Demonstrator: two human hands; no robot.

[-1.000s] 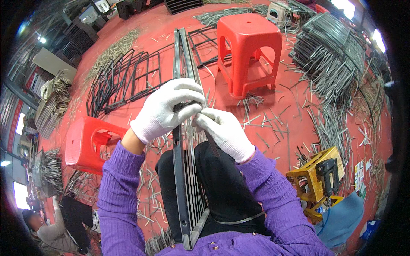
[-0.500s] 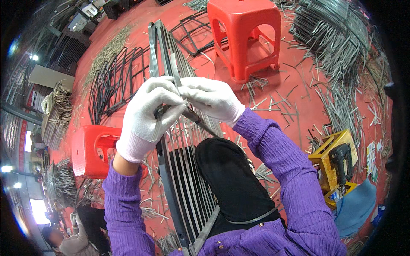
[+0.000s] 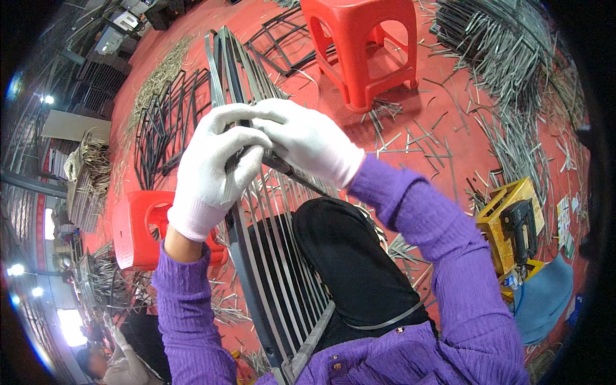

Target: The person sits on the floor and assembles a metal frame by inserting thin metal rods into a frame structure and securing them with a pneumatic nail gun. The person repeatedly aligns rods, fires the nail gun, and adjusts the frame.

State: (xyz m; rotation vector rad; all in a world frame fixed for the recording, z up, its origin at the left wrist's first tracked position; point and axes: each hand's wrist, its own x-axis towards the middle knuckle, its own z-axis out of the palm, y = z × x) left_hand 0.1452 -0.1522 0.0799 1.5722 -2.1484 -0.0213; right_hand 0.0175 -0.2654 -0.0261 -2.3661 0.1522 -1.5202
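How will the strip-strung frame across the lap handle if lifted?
The frame likely stays stiff: its dark side rail looks solid. Probably light for its size, with see-through gaps. Its thin, flat strips may flex if pushed.

Gloved left hand [image 3: 215, 160] and right hand [image 3: 307, 138] close together, fingers [image 3: 240, 136] curled, forearms [image 3: 436, 237] converging.

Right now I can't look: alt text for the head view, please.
White-gloved left hand and right hand, close together, at a dark slatted frame over black-clad legs. Ahead is a red stool, with a second stool at left; at right are heaped grey strips and a yellow crate.
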